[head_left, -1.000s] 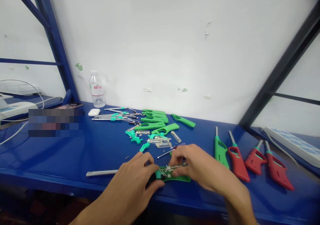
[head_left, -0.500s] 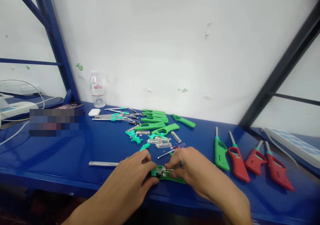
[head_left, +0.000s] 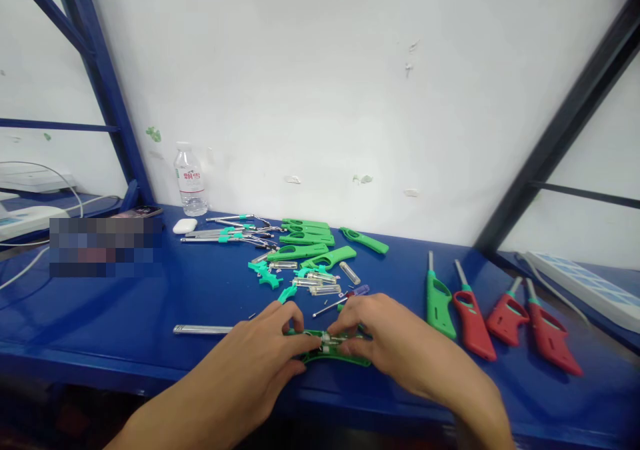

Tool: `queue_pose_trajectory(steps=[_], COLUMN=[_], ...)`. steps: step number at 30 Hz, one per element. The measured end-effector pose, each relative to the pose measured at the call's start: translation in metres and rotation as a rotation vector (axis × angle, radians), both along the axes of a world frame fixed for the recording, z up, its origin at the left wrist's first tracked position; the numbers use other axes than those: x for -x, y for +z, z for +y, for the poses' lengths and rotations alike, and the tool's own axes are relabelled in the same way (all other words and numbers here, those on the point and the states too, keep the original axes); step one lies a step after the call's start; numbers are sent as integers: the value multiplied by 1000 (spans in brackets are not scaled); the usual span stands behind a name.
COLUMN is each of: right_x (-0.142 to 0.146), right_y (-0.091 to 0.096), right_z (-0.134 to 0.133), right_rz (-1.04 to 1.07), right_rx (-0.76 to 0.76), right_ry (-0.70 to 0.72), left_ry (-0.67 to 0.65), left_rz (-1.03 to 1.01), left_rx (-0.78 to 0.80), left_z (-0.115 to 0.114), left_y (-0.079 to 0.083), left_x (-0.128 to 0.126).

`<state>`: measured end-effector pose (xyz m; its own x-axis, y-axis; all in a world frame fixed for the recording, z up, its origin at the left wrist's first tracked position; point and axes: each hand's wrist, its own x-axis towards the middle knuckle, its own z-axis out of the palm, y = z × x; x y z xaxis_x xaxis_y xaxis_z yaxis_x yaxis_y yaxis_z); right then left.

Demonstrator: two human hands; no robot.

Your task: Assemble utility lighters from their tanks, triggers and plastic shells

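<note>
A green lighter handle shell (head_left: 334, 357) lies on the blue bench (head_left: 150, 303) near its front edge, with a metal inner part on top of it. My left hand (head_left: 270, 350) pinches the shell's left end, fingers curled. My right hand (head_left: 383, 337) pinches the metal part at the shell's right side. A metal tube (head_left: 203, 330) sticks out to the left of my left hand. Just beyond my hands lie a small screwdriver (head_left: 343, 300) and loose clear gas cartridges (head_left: 325, 290).
Behind are green handle shells (head_left: 307, 231), teal triggers (head_left: 265, 274) and metal rods (head_left: 225, 235). One green (head_left: 439, 298) and three red finished lighters (head_left: 510, 317) lie at right. A water bottle (head_left: 189, 180) and white earbud case (head_left: 185, 225) stand near the wall. Power strips sit at both ends.
Both hands have moved slightly away from me with the shell. The metal part has been pressed lower into the shell, and my fingers have closed in over it.
</note>
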<state>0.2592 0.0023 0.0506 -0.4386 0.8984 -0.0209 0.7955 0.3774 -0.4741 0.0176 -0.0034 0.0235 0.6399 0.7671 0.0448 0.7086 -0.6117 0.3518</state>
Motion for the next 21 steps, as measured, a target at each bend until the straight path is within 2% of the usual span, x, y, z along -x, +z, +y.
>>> queue_pose_trajectory(steps=[2, 7, 10, 21], right_x=[-7, -30, -41, -67], right_y=[2, 0, -5, -13], right_z=[0, 16, 25, 24], right_rz=[34, 9, -56, -69], right_rx=[-60, -154, -89, 141], right_ry=[0, -191, -281, -393], left_ry=[3, -1, -4, 26], left_rz=[-30, -53, -56, -73], left_rx=[7, 8, 6, -47], left_z=[0, -2, -5, -1], left_y=[-1, 0, 3, -3], left_x=[-1, -1, 0, 3])
